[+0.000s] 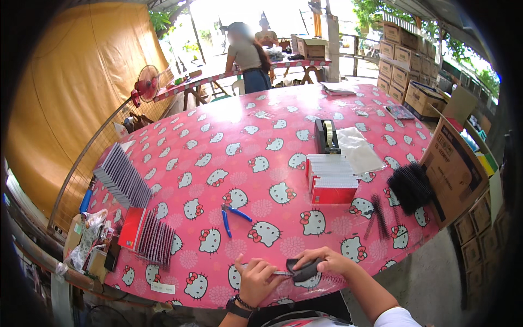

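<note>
At the table's near edge, my right hand (327, 260) is closed over a dark, rounded object (306, 270), whose exact kind is not clear. A dark spiral binding coil (334, 279) sticks out to the right from beneath that hand. My left hand (256, 278) pinches a thin grey piece (281, 273) seen edge-on, its tip meeting the dark object. Most of this piece is hidden by the fingers. Ahead of my left hand lie blue-handled cutting pliers (235, 216), their handles spread.
Stacked red-covered booklets (333, 194) stand at right, more booklets (155, 242) at left. Behind are a tape dispenser (327, 137) and clear plastic sleeves (359, 152). Black coils (409, 188) pile by a cardboard box (455, 169). A person (249, 57) stands at a far table; another is beyond.
</note>
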Action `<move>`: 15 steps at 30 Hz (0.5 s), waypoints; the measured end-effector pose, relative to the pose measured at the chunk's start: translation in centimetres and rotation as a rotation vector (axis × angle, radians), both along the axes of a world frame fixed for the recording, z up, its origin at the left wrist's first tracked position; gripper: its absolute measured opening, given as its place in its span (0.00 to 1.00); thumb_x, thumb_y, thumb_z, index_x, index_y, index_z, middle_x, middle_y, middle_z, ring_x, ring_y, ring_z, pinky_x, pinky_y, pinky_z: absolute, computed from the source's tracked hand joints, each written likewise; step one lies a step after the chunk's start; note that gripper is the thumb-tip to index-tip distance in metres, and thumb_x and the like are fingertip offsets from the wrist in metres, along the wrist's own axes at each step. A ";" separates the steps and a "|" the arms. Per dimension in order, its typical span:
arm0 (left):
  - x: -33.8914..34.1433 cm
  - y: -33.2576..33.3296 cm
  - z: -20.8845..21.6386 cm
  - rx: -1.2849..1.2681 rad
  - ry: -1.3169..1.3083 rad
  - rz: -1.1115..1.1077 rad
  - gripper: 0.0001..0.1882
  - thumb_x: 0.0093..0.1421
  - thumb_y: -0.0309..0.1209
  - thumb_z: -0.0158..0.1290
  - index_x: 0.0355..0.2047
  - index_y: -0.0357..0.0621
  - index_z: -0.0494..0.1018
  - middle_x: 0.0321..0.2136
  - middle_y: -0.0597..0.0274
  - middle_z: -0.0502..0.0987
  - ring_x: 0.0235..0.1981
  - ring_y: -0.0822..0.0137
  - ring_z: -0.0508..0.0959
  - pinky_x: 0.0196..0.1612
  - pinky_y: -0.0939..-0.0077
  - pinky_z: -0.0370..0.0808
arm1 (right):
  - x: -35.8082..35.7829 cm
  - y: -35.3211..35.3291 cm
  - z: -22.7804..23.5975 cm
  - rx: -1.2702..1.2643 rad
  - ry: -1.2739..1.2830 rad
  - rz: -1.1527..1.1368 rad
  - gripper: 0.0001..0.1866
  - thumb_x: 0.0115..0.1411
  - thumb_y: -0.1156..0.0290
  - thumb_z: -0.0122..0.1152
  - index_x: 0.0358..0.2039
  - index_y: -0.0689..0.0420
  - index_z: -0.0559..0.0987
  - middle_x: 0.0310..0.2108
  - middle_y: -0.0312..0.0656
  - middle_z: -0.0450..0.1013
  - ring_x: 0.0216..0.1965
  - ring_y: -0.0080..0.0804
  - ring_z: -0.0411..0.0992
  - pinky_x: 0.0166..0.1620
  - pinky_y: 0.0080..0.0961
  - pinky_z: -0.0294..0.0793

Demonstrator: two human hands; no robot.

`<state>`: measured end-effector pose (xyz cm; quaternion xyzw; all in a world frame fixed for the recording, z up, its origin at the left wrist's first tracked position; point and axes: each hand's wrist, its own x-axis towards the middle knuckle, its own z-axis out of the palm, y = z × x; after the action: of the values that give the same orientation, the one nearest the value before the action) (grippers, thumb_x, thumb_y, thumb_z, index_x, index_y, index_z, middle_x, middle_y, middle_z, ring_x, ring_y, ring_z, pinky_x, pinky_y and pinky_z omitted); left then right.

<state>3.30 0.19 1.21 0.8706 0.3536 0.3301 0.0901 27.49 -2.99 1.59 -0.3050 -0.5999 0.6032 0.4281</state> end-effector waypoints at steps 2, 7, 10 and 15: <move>-0.1 0.2 0.0 -0.016 -0.003 -0.001 0.14 0.41 0.40 0.66 0.28 0.53 0.77 0.24 0.74 0.75 0.35 0.71 0.74 0.58 0.51 0.48 | 0.0 0.4 0.1 -0.023 -0.231 -0.065 0.29 0.49 0.44 0.64 0.42 0.55 0.82 0.45 0.44 0.75 0.50 0.39 0.69 0.55 0.36 0.64; 0.1 0.4 -0.4 -0.059 -0.069 0.006 0.28 0.40 0.43 0.68 0.43 0.51 0.75 0.22 0.75 0.74 0.32 0.73 0.75 0.59 0.54 0.49 | 0.1 0.8 0.6 0.048 -0.250 -0.043 0.24 0.52 0.50 0.64 0.42 0.55 0.82 0.44 0.46 0.75 0.48 0.39 0.70 0.52 0.35 0.66; 0.1 0.3 -0.5 -0.089 -0.086 0.050 0.36 0.40 0.45 0.68 0.50 0.49 0.71 0.21 0.76 0.73 0.30 0.75 0.75 0.59 0.55 0.49 | 0.0 1.9 0.7 0.008 -0.374 -0.036 0.23 0.53 0.51 0.64 0.43 0.56 0.81 0.42 0.46 0.75 0.46 0.38 0.71 0.52 0.34 0.67; -0.1 0.2 -0.7 -0.174 -0.062 0.054 0.40 0.43 0.45 0.68 0.55 0.46 0.66 0.28 0.71 0.75 0.34 0.73 0.75 0.59 0.57 0.50 | -0.4 3.0 0.7 -0.168 -0.339 0.013 0.25 0.54 0.51 0.64 0.43 0.58 0.81 0.41 0.46 0.74 0.44 0.30 0.71 0.44 0.28 0.72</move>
<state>3.19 0.44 0.50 0.8390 0.4012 0.3272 0.1675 27.10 -0.01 2.32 -0.4331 -0.6128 0.5940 0.2898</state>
